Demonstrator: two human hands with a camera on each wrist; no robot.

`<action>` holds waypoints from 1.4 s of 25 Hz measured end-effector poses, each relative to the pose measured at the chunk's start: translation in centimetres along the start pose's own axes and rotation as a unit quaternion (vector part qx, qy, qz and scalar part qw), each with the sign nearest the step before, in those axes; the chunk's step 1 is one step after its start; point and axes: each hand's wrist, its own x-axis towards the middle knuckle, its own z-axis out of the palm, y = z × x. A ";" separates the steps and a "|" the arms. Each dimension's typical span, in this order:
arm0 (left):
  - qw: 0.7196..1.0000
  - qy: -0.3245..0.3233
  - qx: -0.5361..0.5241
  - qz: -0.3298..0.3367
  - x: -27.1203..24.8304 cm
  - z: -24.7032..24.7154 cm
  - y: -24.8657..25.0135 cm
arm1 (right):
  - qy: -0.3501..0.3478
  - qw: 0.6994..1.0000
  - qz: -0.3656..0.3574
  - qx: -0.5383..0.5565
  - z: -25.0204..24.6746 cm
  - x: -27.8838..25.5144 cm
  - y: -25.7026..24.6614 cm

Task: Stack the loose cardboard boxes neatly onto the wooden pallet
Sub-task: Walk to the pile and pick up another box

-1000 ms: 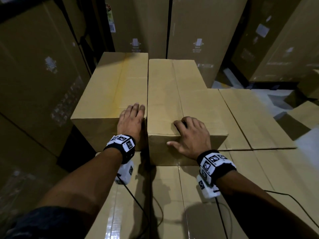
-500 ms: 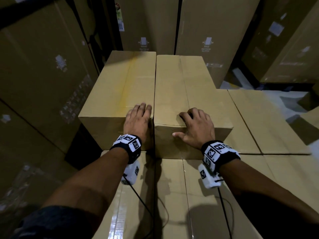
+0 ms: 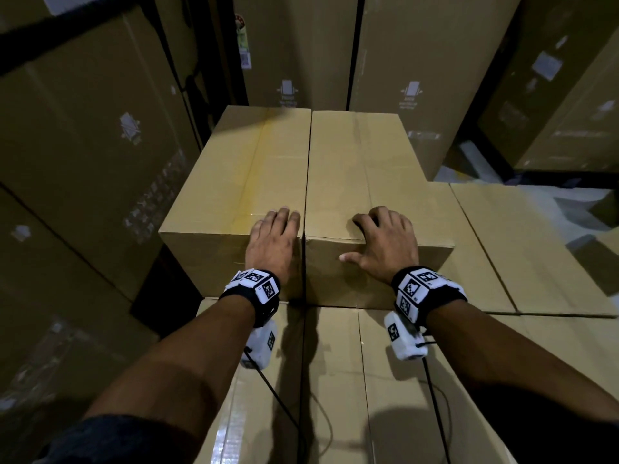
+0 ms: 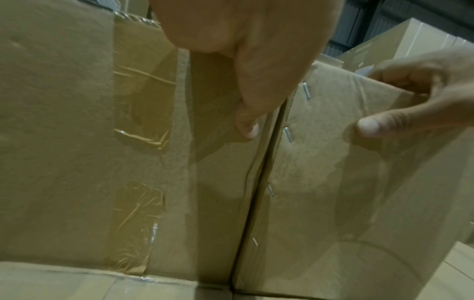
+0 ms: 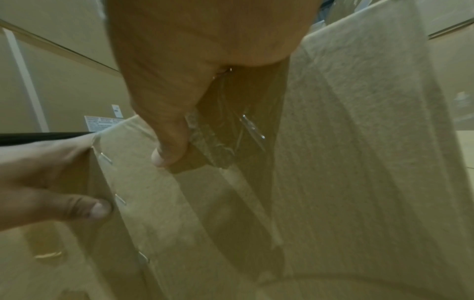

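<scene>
While both hands stay planted as a second ago, nothing has shifted: left hand [image 3: 273,244] flat on left box [image 3: 241,182], right hand [image 3: 385,242] half-curled over right box [image 3: 361,182] edge, clamping nothing. Boxes flush atop lower layer [image 3: 335,380]; placement looks finished.

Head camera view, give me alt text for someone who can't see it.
Two hands rest on the near top edges of two cardboard boxes set side by side: left hand on the left box, right hand on the right box. Both sit atop a lower layer of boxes.
</scene>
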 end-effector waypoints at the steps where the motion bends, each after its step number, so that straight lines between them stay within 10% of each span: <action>1: 1.000 0.000 0.000 -0.001 0.0 0.1 0.0 | -0.003 1.000 0.000 0.000 -0.1 0.2 0.0; 27: 0.995 -0.094 0.034 -0.013 0.5 -1.6 0.2 | -0.124 0.992 -0.024 -0.025 -0.4 1.3 -0.3; 35: 0.995 -0.089 -0.031 -0.023 -6.6 -4.0 4.3 | -0.123 0.990 0.037 0.061 -4.5 -9.0 0.0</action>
